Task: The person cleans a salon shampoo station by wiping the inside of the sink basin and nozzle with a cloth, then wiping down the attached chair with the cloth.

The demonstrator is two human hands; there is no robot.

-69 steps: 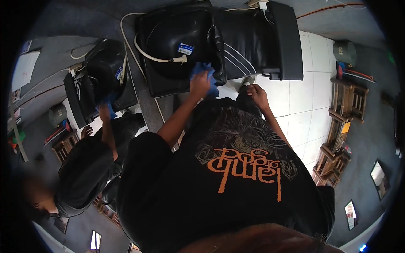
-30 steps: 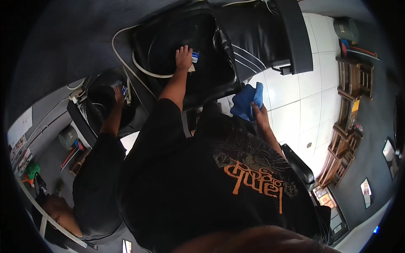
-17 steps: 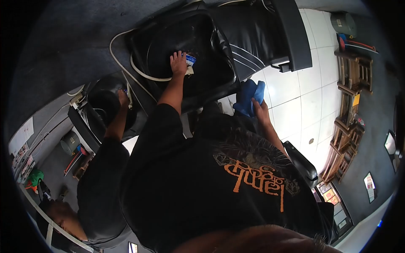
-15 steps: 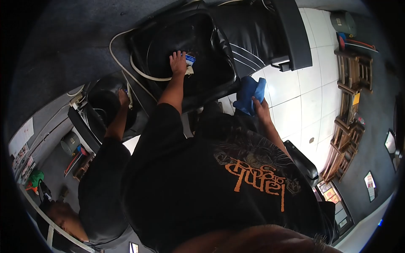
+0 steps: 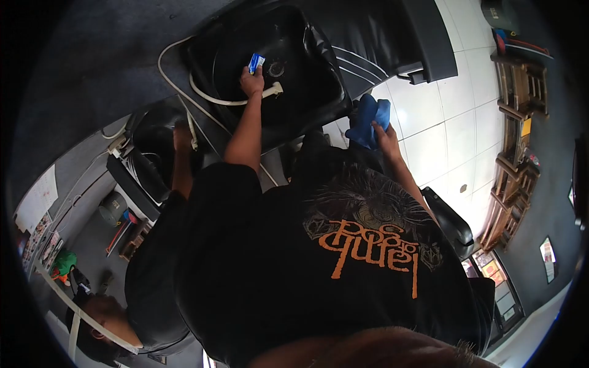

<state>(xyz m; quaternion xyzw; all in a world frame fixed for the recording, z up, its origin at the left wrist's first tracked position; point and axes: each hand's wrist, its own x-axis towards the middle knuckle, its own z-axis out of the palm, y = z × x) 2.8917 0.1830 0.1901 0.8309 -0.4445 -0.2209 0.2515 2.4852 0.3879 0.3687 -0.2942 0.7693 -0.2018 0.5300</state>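
Blue-and-white packet (image 5: 256,63): held in the left hand (image 5: 252,83), over the interior of the black basin (image 5: 307,101), beyond the hose and to the left of the round drain (image 5: 277,69). Left grip: fingers closed in on one end of the packet, the other end projecting past the fingertips; exact finger placement too small to read. Right grip: thumb and fingers curled round the lower part of a bunched blue cloth (image 5: 368,116); right hand (image 5: 386,138) held low, just beside the basin's outer edge and above the tiled floor (image 5: 423,138). Contact between cloth and basin cannot be told from this angle. Progress, as judged from how things lie: picking up the packet counts as done, since it is within the fingers, and the drain is uncovered. Not done: packet not set down anywhere; white hose (image 5: 224,100) not taken out, its end fitting (image 5: 273,90) lying in the basin near the drain, with neither hand gripping it. Hose passes behind the left wrist; touching or not, unclear. Wiping state of the basin surface: cannot be judged, as the dark finish hides any residue. Striped black chair (image 5: 392,43) adjoins the basin.
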